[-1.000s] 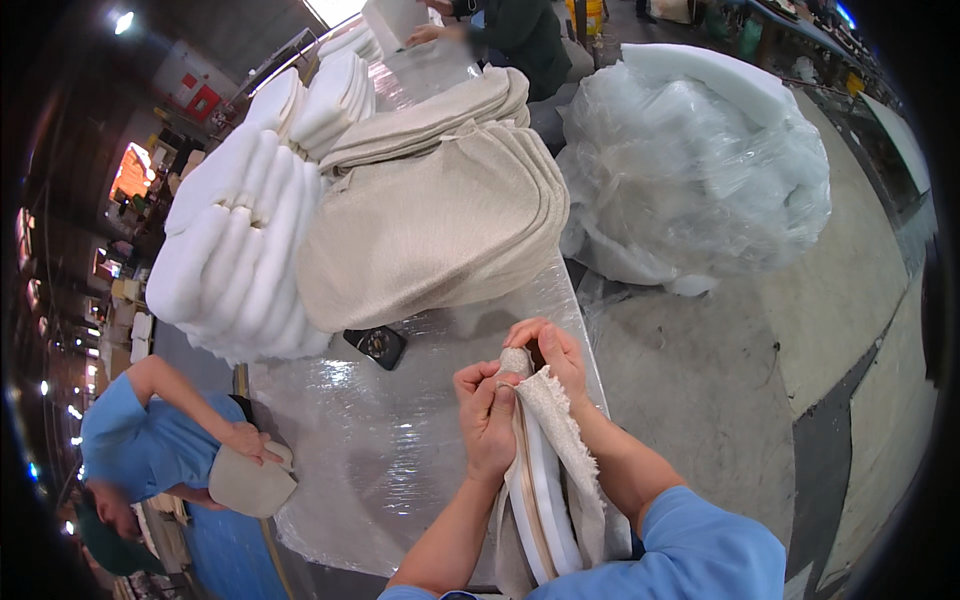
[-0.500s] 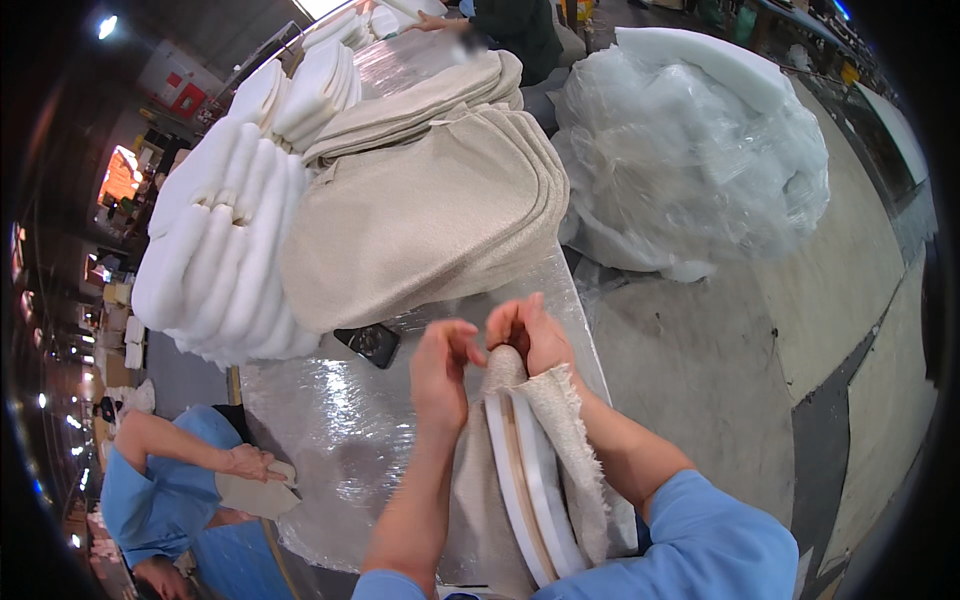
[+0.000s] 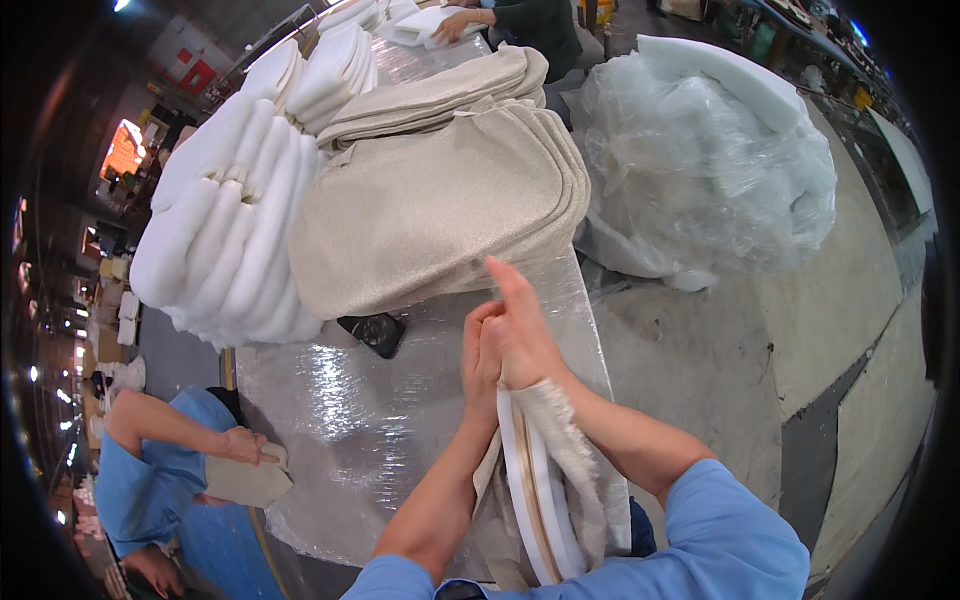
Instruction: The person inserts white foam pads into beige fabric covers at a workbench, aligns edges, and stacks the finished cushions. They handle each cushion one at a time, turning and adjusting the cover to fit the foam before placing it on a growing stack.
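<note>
My left hand (image 3: pixel 479 352) and right hand (image 3: pixel 522 338) press together palm to palm, the left mostly behind the right, whose index finger points straight up and away. The beige cover (image 3: pixel 567 425) rises to a narrow end at my palms, pressure from both sides probably steadying it; how firmly either hand grips cloth there I can't tell, as my fingers hide it. The rest stands on edge between my forearms, against my body, which props it and leaves the white bands and brown strip (image 3: pixel 538 490) facing up. Just beyond lies a black device (image 3: pixel 374 334), near yet out of my elbows' way. Past it, beige pieces (image 3: pixel 430 215) lie flat in a pile, beside folded white pads (image 3: pixel 215 230), sorted by kind, I'd judge, for easy reach. Clear film covers the surface (image 3: pixel 330 430), perhaps to keep cloth clean. The bulky plastic sack (image 3: pixel 700 170) sits off to the right.
</note>
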{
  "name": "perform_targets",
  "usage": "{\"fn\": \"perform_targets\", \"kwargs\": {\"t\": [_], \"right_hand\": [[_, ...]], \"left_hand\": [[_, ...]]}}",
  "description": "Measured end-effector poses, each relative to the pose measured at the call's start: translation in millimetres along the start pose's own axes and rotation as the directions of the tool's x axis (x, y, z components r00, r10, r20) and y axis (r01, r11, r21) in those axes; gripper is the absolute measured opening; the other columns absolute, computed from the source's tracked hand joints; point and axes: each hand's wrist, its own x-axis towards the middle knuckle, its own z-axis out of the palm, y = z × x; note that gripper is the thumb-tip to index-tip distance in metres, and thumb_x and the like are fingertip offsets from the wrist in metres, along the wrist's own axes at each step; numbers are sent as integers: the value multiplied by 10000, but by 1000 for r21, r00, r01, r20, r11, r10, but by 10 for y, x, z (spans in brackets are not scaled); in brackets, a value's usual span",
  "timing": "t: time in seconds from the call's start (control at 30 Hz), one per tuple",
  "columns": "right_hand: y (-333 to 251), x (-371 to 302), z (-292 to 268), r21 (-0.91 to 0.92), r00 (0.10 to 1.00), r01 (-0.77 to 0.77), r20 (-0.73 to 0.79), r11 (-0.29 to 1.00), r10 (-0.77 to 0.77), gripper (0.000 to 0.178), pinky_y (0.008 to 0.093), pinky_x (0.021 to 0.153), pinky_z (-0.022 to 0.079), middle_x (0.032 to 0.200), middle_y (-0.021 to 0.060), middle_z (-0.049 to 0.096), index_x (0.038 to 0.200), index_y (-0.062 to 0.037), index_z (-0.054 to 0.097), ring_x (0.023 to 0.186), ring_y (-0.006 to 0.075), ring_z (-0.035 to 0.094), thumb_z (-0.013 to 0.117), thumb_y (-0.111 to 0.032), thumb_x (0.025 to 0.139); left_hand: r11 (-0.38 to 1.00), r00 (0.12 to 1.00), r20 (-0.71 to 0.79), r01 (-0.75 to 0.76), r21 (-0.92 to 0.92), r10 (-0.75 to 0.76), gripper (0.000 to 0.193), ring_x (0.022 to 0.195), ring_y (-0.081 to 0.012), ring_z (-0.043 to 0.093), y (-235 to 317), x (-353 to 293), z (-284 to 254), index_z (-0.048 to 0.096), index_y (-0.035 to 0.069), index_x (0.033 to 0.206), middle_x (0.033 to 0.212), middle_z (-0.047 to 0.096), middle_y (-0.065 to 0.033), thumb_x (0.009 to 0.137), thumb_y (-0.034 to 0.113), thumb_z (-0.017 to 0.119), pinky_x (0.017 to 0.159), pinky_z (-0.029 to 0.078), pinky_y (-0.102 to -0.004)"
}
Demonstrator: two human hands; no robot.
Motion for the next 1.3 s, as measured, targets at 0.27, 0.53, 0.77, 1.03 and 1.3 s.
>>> {"fn": "perform_targets", "kwargs": {"t": [0.27, 0.53, 0.77, 1.03, 1.3], "right_hand": [[517, -327, -286, 739, 857, -423, 138, 524, 497, 571, 379, 1054, 528, 1337, 114, 662, 1480, -54, 559, 1218, 201, 630, 512, -496, 1122], [219, -571, -471, 573, 914, -339, 12, 746, 406, 444, 324, 846, 536, 1098, 59, 659, 1107, -43, 626, 980, 173, 658, 679, -480, 1050], [-657, -401, -958, -297, 856, -204, 409, 933, 317, 354, 402, 617, 477, 767, 114, 618, 927, -53, 580, 675, 292, 611, 708, -368, 1025], [-640, -536, -730, -340, 858, 330, 496, 881, -130, 325, 457, 546, 464, 667, 112, 555, 764, -96, 510, 599, 337, 612, 692, -203, 1012], [-339, -323, -882, 74, 961, -147, 249, 986, 125, 237, 350, 735, 519, 817, 48, 623, 991, -50, 658, 787, 131, 633, 614, -264, 1084]], "left_hand": [[994, 960, 258, -100, -45, 108, 367, 1502, -283, 450, 658, -279, 20, 652, -25, 1377, 1561, 538, -159, 1021, 51, 610, 1247, 341, -402], [991, 991, 113, -81, 104, 70, 198, 1373, -234, 541, 557, -423, 22, 793, 4, 1172, 1474, 577, -123, 1035, 59, 660, 1153, 435, -374], [966, 982, 22, -189, 176, 189, 162, 1250, -224, 595, 443, -458, 28, 808, 29, 1141, 1323, 630, -87, 1024, 70, 704, 1071, 484, -343], [985, 988, -33, -149, 91, 152, 176, 1230, -241, 604, 358, -555, 88, 810, 33, 1095, 1246, 646, -94, 1043, 159, 697, 1096, 476, -382], [985, 994, -49, -93, 147, 101, 172, 1223, -238, 612, 449, -589, 55, 810, 41, 1082, 1197, 665, -112, 1009, 31, 655, 1051, 489, -353]]}}
